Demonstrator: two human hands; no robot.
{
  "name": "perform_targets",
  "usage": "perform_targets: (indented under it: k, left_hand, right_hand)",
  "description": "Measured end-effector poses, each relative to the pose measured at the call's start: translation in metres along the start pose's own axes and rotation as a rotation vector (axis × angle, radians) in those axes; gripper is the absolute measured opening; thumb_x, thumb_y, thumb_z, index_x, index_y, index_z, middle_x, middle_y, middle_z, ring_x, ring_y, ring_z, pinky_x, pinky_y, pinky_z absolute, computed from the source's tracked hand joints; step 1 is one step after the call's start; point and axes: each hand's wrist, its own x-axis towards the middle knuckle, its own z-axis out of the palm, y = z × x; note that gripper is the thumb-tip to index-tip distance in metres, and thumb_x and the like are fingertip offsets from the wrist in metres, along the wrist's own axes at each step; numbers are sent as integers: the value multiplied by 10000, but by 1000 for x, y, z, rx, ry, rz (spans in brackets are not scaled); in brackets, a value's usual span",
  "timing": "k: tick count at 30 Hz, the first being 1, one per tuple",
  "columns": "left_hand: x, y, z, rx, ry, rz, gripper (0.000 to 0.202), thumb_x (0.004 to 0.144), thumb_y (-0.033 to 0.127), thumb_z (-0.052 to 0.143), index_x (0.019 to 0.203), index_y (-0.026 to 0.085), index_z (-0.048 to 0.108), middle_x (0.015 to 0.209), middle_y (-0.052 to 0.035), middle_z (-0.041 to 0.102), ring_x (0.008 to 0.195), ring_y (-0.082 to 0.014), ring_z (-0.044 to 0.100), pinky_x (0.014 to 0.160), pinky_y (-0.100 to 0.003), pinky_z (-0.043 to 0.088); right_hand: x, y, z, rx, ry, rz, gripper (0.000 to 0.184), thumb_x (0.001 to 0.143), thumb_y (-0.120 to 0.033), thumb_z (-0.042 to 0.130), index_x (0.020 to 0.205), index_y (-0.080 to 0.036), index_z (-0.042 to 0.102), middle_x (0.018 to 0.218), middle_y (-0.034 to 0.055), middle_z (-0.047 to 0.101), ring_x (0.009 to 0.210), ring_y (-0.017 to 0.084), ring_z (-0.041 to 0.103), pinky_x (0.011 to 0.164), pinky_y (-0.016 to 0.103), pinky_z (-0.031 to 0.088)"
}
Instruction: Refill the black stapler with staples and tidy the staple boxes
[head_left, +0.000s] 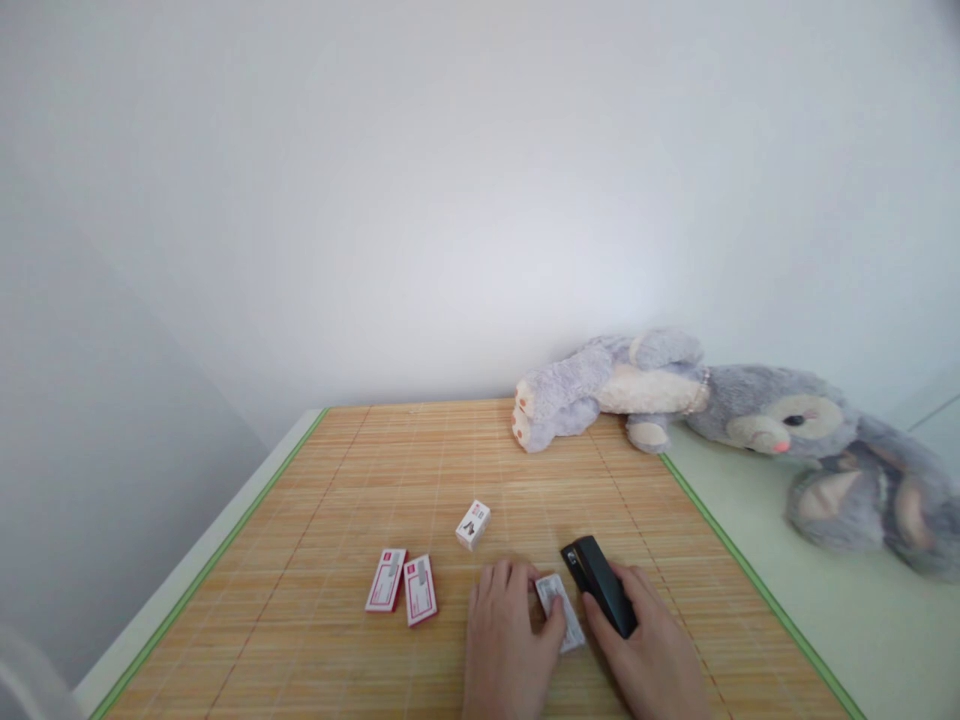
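My right hand (656, 640) is closed around a black stapler (600, 580), which lies on the bamboo mat with its front end pointing away from me and to the left. Just left of it, my left hand (506, 635) grips a small flat white-and-grey box (566, 625) between thumb and fingers. The box's print is too blurred to read, and part of it is hidden under the thumb. The box and the stapler lie close side by side. Beyond my left hand stands a small white box (473, 525) with a dark picture on it.
Two flat white boxes with magenta edges, one (386, 580) and another (421, 590), lie at the left. A grey plush rabbit (660, 385) stretches along the back right against the wall. The bamboo mat (300, 620) has green edging and covers part of a pale table (862, 640).
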Motion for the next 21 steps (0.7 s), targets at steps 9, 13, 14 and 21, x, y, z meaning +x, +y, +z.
perform_targets:
  k: [9, 13, 14, 21]
  left_hand:
    - [-18, 2, -7, 50, 23, -22, 537, 736, 366, 771, 1247, 263, 645, 1249, -91, 630, 1203, -329, 563, 1045, -492, 438]
    - [-22, 5, 8, 19, -17, 29, 606, 700, 202, 720, 1297, 235, 618, 1302, -102, 624, 1234, -325, 556, 1071, -490, 461]
    - [-21, 1, 7, 1, -25, 56, 601, 726, 167, 684, 1318, 234, 604, 1300, -95, 630, 1228, -303, 568, 1076, -473, 473]
    - [-22, -56, -49, 257, -21, 458, 742, 889, 14, 439, 1541, 367, 457, 1236, -76, 648, 1094, -213, 639, 959, -380, 579]
  right_hand:
    - [-1, 5, 4, -25, -16, 1, 377, 947, -472, 491, 1239, -264, 606, 1223, 57, 697, 1024, 256, 714, 890, 364, 518]
    - [-1, 6, 3, -6, -16, -12, 374, 942, -467, 502, 1242, -269, 607, 1217, 47, 695, 1030, 250, 714, 870, 355, 524]
    - [-2, 6, 3, -3, -18, -10, 377, 940, -469, 507, 1244, -269, 608, 1218, 45, 695, 1028, 249, 715, 868, 356, 526]
    - [-3, 3, 2, 23, -2, 4, 386, 939, -491, 526, 1248, -279, 619, 1241, 36, 692, 1055, 244, 712, 876, 355, 538]
